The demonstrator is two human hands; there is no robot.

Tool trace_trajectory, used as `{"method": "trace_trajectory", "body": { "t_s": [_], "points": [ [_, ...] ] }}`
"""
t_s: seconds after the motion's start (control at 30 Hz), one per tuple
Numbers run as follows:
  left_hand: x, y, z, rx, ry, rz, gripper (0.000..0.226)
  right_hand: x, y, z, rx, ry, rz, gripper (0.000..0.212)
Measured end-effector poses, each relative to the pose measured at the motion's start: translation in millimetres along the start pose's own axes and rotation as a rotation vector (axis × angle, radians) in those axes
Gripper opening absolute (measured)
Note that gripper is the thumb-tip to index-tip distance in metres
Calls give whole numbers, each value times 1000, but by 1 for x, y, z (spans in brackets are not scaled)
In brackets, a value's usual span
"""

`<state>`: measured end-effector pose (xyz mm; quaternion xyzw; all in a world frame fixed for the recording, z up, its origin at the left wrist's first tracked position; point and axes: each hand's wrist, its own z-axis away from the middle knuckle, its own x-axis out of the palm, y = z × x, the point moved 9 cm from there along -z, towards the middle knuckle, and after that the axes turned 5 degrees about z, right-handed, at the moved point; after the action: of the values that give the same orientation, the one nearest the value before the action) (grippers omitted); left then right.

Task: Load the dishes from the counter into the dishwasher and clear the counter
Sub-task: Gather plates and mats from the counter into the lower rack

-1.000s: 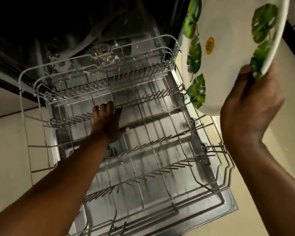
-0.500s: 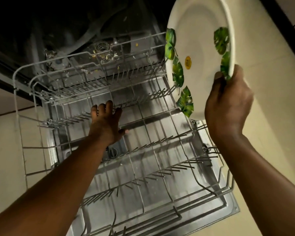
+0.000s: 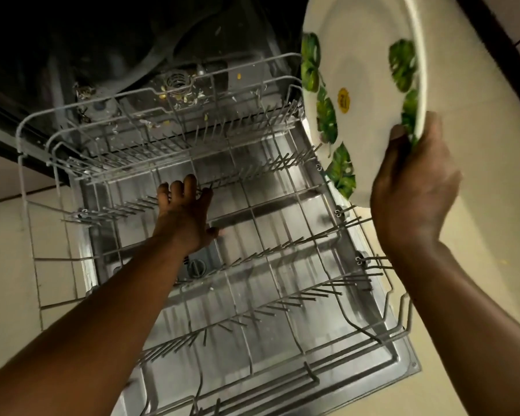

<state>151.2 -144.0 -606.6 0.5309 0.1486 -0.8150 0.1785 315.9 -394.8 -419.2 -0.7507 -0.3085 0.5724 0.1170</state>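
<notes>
Right hand (image 3: 415,190) gripped the plate (image 3: 364,85) at its lower rim, thumb on the face, fingers behind it. Plate was tilted on edge at 1 o'clock, above the rack's (image 3: 252,235) right side, just over the tines. Left hand (image 3: 186,214) was down in the rack near center, fingers curled over a tine row. Rack sat pulled out over the open door (image 3: 403,364); food bits lay by the filter (image 3: 177,81) at 12.
</notes>
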Motion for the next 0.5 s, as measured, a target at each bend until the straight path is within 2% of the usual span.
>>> {"method": "trace_trajectory", "body": {
  "t_s": [0.17, 0.5],
  "points": [
    [-4, 1, 5, 25, 99, 56, 92, 19, 21, -6, 64, -56, -65, 24],
    [-4, 3, 3, 29, 101, 60, 90, 38, 33, -29, 76, -160, -210, 33]
  ]
}}
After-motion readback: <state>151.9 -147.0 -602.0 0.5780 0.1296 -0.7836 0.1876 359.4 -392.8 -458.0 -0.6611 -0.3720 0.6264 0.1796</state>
